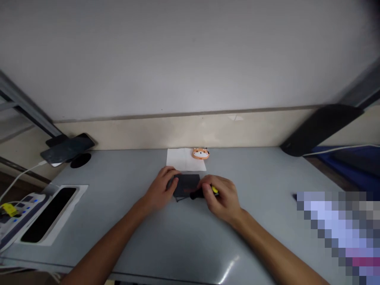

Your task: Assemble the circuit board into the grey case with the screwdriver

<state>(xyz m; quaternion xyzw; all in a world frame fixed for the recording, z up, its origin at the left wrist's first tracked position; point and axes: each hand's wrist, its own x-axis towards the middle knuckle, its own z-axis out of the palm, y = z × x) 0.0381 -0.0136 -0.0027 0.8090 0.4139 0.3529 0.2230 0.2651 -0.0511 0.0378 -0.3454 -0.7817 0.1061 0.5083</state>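
Observation:
A dark, flat rectangular box (186, 183) lies on the grey table in front of me. At its left edge my left hand (162, 187) grips it, thumb near the top face and fingers curled around the far corner. My right hand (222, 196) is closed around a black tool with a yellow part (197, 194), its dark end pointing left over the box's right front edge. The tool's exact kind is mostly hidden by the fingers. A thin dark strip (180, 199) shows along the box's front edge; I cannot tell what it is.
Behind the box lies white paper (178, 157) with an orange animal-faced case (201, 153) on it. To the left are a phone on a stand (69, 148), another phone (49, 215) and a power strip (25, 209). A black cylindrical object (322, 128) leans at the back right.

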